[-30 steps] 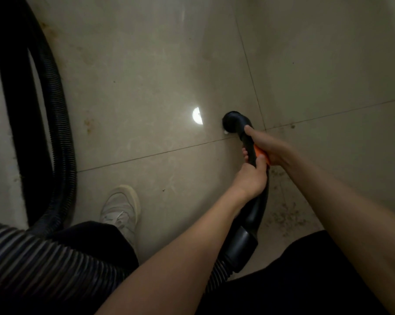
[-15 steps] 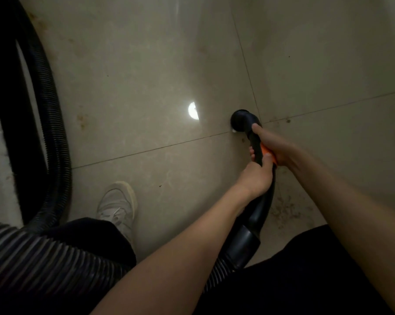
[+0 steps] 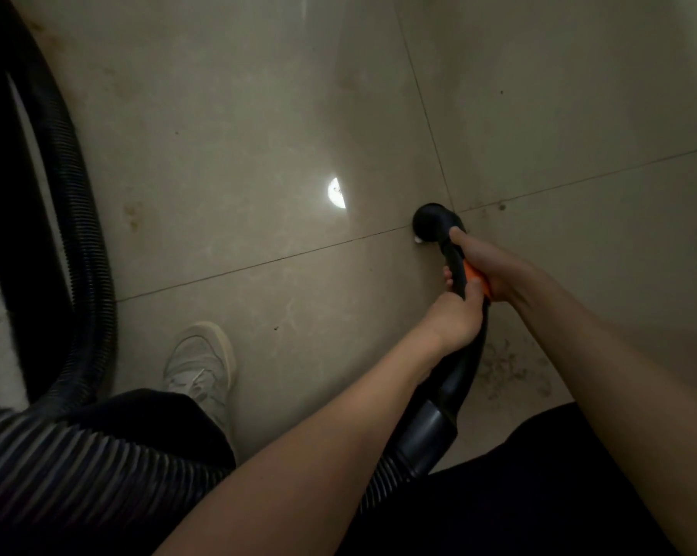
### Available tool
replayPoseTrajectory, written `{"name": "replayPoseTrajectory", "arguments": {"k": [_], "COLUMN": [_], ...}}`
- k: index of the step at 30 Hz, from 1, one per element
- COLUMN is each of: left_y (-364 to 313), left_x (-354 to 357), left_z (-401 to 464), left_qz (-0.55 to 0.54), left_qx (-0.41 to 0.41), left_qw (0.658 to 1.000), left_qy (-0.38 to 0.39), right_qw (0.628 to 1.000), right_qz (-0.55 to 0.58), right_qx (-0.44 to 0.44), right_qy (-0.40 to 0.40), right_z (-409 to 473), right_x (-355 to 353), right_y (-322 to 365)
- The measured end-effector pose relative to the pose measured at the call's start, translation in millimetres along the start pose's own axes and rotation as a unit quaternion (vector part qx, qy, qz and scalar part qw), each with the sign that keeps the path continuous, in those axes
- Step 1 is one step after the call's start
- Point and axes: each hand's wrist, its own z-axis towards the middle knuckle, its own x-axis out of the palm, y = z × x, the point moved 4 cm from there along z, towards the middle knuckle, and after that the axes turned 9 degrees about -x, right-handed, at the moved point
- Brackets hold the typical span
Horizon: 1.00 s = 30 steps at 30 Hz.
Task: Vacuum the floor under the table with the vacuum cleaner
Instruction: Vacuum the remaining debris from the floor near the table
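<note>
From the head view, both hands grasp the black vacuum wand (image 3: 461, 371): left hand (image 3: 455, 321) curled behind, right hand (image 3: 489, 266) curled ahead over the orange part. Its nozzle (image 3: 433, 222) touches the tile floor (image 3: 258, 134) at twelve o'clock from the hands.

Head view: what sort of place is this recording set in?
Probably an indoor room with a tiled floor, dimly lit. Large glossy beige tiles with thin grout lines mirror a round light, a black ribbed vacuum hose loops at left, and dirt lies beside the wand. No table shows.
</note>
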Motion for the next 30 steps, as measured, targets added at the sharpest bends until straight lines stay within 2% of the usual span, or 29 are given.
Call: {"name": "replayPoseTrajectory", "arguments": {"k": [16, 22, 30], "left_y": [-65, -67, -69], "left_x": [-42, -42, -25], "left_z": [45, 49, 46], "left_qz": [0.007, -0.009, 0.014], "left_qx": [0.053, 0.052, 0.051], "left_qw": [0.998, 0.999, 0.999], "left_qy": [-0.023, -0.011, 0.010], "right_qw": [0.997, 0.997, 0.997], "right_qz": [-0.046, -0.043, -0.023], "right_qx": [-0.064, -0.059, -0.059], "right_qy": [-0.001, 0.001, -0.040], "right_z": [42, 46, 37], "right_x": [-3, -5, -22], "right_y": [78, 80, 70]}}
